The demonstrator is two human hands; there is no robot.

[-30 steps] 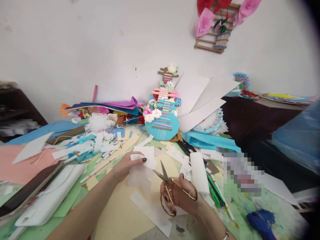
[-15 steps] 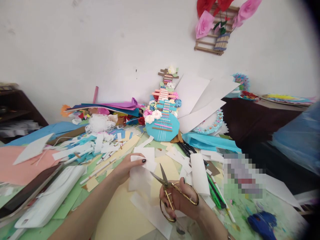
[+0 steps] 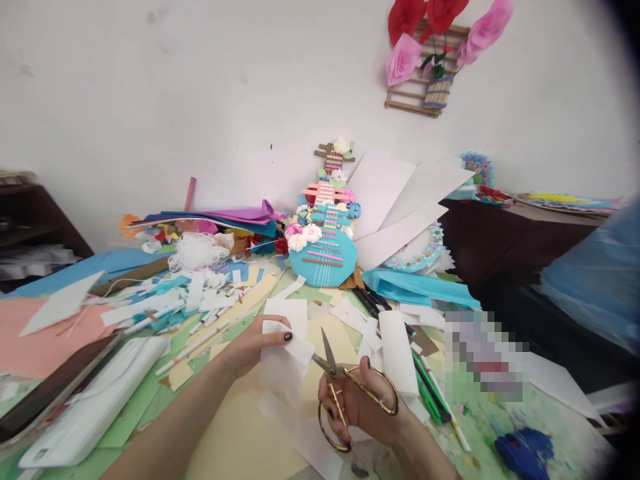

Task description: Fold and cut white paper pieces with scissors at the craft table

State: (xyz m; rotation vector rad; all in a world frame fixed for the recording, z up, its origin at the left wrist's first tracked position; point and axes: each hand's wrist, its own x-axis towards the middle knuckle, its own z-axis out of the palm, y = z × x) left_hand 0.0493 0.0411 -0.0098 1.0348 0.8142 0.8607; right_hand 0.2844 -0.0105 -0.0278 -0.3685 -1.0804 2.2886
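My left hand [image 3: 265, 343] pinches a small white paper piece [image 3: 295, 348] between thumb and fingers, above other white sheets. In my right hand [image 3: 363, 400] are gold-handled scissors [image 3: 329, 363], thumb and fingers through the loops. Their blades are spread, and the lower blade's tip is hidden at the right edge of the held paper. Beneath both hands lies a large cream sheet [image 3: 240, 433]. Behind them stands a blue paper guitar [image 3: 325, 257] with white strings and paper flowers.
Paper strips [image 3: 195, 293] and white string [image 3: 197, 252] lie at the left, near a white case [image 3: 95, 407]. A white roll [image 3: 397, 350], a green cutter [image 3: 431, 393] and a blue object [image 3: 524, 450] are at the right.
The held paper has turned and now reaches further right, over the tip of the lower scissor blade. The scissors remain spread, in nearly the same place.
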